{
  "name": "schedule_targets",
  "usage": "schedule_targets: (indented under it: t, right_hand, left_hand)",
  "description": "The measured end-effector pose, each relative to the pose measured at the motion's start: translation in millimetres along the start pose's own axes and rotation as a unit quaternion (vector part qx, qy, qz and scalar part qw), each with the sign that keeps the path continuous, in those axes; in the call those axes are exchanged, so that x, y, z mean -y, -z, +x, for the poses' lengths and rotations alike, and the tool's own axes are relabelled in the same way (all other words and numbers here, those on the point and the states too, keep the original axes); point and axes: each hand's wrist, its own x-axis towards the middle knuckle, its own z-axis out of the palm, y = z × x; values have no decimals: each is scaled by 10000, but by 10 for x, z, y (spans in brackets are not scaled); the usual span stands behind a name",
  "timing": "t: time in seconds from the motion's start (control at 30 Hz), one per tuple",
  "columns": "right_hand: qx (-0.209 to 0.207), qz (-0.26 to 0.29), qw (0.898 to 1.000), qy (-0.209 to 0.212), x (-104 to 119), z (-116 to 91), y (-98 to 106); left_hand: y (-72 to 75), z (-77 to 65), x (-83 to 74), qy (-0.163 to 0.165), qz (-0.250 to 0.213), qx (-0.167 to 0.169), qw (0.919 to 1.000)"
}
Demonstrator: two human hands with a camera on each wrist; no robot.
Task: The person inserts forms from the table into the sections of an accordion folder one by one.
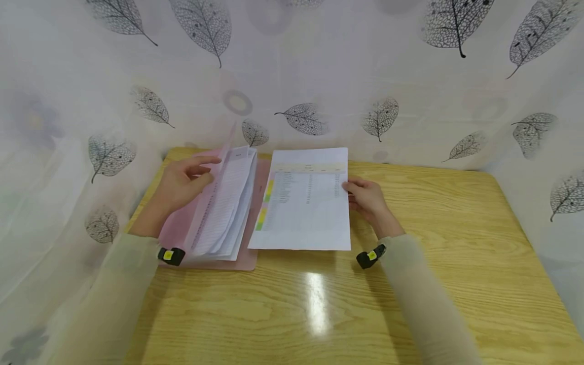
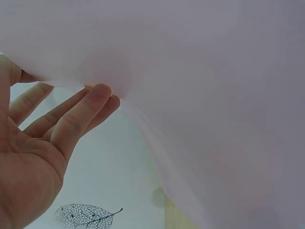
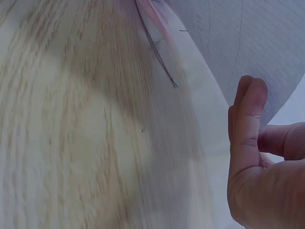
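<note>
A pink folder (image 1: 246, 264) lies on the table with several printed pages (image 1: 232, 203) inside it. Over them stands a raised, see-through pink plastic sheet (image 1: 201, 223). My left hand (image 1: 184, 182) pinches this sheet by its edge; in the left wrist view the sheet fills much of the picture beside the fingers (image 2: 76, 117). To the right of the folder, my right hand (image 1: 367, 200) grips a printed paper (image 1: 305, 218) by its right edge, thumb on top. Yellow and green blocks mark the paper's left side. In the right wrist view, the paper's underside (image 3: 248, 38) shows above the fingers.
The wooden table (image 1: 433, 243) has a bright reflection near its front. A pale curtain (image 1: 319, 66) printed with dark leaves hangs behind and along both sides. A thin dark cord-like line (image 3: 157, 52) shows near the paper in the right wrist view.
</note>
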Motion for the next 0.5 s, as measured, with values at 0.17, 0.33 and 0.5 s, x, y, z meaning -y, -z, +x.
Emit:
schedule_targets:
  t: [0.17,0.33,0.5]
  right_hand:
    - [61,-6,10000,-21,-3,0,-92]
    - [137,-7,9999,25,1,-8,-173]
    - [144,-116,9998,37,-7,-3,-273]
  left_hand:
    - [-2,7,8,39,43,28,10000]
    - [-7,13,20,61,50,57,10000]
    - [-11,11,19,61,36,61,10000]
